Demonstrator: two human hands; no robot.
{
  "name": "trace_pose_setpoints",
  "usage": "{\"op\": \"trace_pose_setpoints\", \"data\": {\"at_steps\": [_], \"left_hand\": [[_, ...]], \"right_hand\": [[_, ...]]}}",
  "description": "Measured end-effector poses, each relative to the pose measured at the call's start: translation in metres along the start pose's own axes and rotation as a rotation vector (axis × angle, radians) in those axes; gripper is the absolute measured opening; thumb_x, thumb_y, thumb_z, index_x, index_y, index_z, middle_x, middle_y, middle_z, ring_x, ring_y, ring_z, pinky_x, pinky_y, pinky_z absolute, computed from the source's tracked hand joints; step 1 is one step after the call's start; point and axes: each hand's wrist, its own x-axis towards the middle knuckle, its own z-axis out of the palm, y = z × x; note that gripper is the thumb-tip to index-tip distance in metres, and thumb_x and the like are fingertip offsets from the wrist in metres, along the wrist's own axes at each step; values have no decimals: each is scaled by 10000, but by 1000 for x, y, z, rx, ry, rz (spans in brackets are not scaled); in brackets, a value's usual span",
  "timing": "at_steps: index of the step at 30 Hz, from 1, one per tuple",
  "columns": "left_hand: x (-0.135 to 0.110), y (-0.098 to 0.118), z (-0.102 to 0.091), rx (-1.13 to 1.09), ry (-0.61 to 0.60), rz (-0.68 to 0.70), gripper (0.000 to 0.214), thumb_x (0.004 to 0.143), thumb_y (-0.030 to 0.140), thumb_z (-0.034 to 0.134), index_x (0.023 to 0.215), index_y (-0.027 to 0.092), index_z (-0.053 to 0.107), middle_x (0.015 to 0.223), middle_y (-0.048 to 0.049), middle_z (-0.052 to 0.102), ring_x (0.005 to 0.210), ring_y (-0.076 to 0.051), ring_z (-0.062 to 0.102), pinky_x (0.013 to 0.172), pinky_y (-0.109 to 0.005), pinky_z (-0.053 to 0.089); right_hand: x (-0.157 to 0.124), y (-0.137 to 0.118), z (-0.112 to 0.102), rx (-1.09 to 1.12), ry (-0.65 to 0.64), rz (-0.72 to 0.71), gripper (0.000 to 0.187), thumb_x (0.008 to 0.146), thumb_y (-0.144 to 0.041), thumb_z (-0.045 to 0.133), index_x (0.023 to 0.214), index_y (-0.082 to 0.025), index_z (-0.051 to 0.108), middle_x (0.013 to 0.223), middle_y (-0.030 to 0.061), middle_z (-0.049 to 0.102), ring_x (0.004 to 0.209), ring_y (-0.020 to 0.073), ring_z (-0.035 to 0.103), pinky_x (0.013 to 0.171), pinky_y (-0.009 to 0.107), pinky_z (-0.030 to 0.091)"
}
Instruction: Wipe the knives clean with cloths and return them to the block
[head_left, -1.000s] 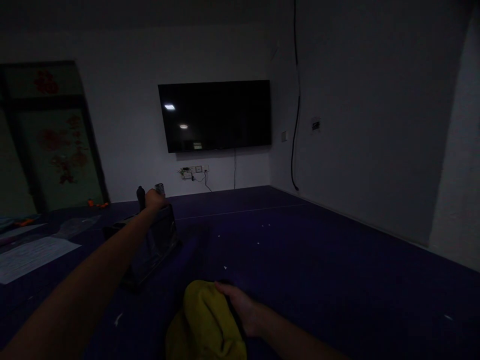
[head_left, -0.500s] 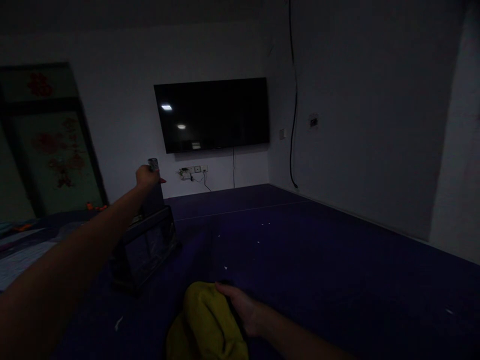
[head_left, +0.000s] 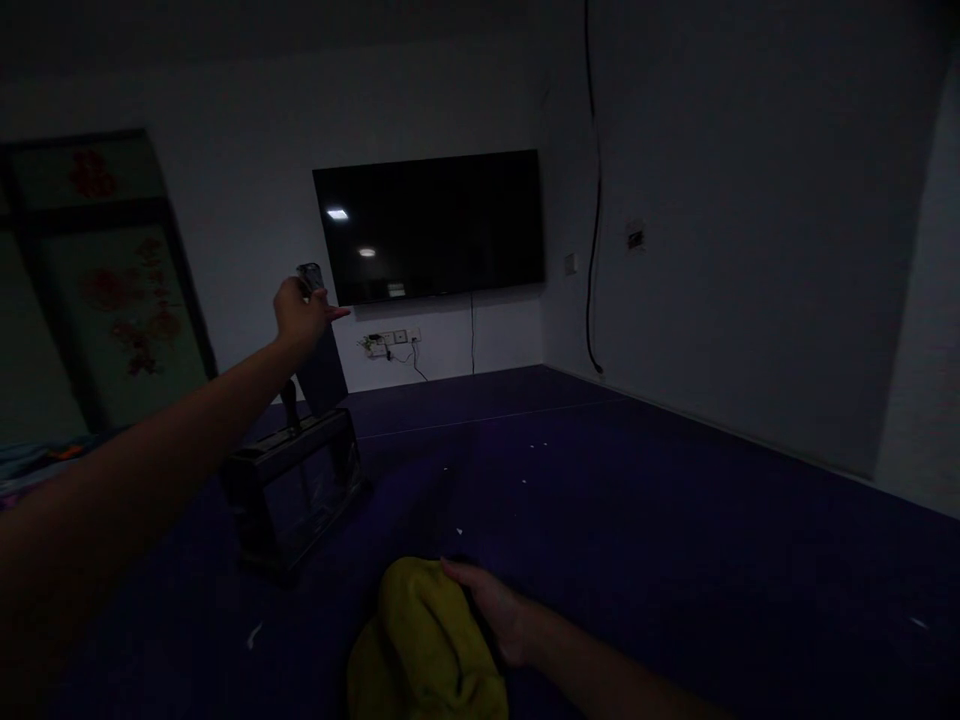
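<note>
Up at the left, my left hand (head_left: 304,315) is closed around the upper end of what looks like a cleaver. Its broad, dark, flat blade (head_left: 324,372) hangs down just above a black knife stand (head_left: 292,443) with see-through sides. Another dark handle (head_left: 290,405) sticks up out of the stand's top. Low in the middle, my right hand (head_left: 499,612) grips the right edge of a bunched yellow cloth (head_left: 431,640), thumb on top. The fingers beneath the cloth are hidden. The scene is very dim.
The stand rests on a purple-blue surface (head_left: 600,520) with small white scraps. Behind are a wall-mounted television (head_left: 431,230), wall sockets (head_left: 394,340) and a hanging black cable (head_left: 596,240). Coloured fabric (head_left: 45,465) lies at the far left, before a door (head_left: 127,290).
My left hand has risen, drawing the cleaver up above the stand; the other handle now shows. The whole view has shifted slightly. My right hand still holds the yellow cloth.
</note>
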Motion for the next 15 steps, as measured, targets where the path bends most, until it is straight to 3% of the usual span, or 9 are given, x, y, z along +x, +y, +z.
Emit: {"op": "trace_pose_setpoints", "data": {"at_steps": [4,7,9,10,12,14,15], "left_hand": [[-25,26,7,-57,-71,104,237,838,184,433,1073,178,410,1152,-102,506,639,-115,637,631,-291,554],[-73,37,5,-6,-274,284,301,850,223,392,1150,195,385,1130,-99,538,669,-142,647,625,-296,550],[-118,36,-4,173,-436,396,352,855,238,361,1201,174,364,1094,-105,575,755,-171,652,688,-317,542],[-143,32,-10,285,-549,488,355,853,226,349,1201,166,379,1094,-107,588,849,-187,640,755,-329,525],[-195,23,-23,416,-783,803,360,847,202,322,1191,173,424,1126,-122,592,968,-198,602,811,-325,497],[-244,12,-37,464,-1014,1155,357,844,187,332,1179,181,454,1130,-136,602,833,-170,631,693,-272,512],[-266,8,-42,470,-1022,1289,331,837,188,353,1140,174,486,1096,-145,621,707,-154,628,603,-259,506]], "right_hand": [[0,1,0,15,-7,-14,497,809,-539,423,954,-113,635,805,94,698,769,208,649,856,339,397],[0,0,1,93,-23,-28,505,815,-539,418,975,-108,627,825,100,696,758,208,652,837,333,410],[-1,-2,2,156,-28,-45,528,820,-548,402,975,-95,625,826,110,694,756,210,653,820,328,422],[-2,-4,2,182,-31,-64,538,825,-549,390,974,-88,624,825,115,692,758,212,652,814,330,427],[-7,-7,3,216,-38,-136,544,839,-545,363,964,-85,624,813,113,691,748,213,651,801,336,434],[-13,-12,2,219,-51,-240,562,842,-565,338,952,-95,626,804,104,690,742,215,649,787,344,441],[-16,-14,2,209,-60,-278,602,828,-608,327,948,-100,626,811,105,690,753,222,648,781,351,444]]}}
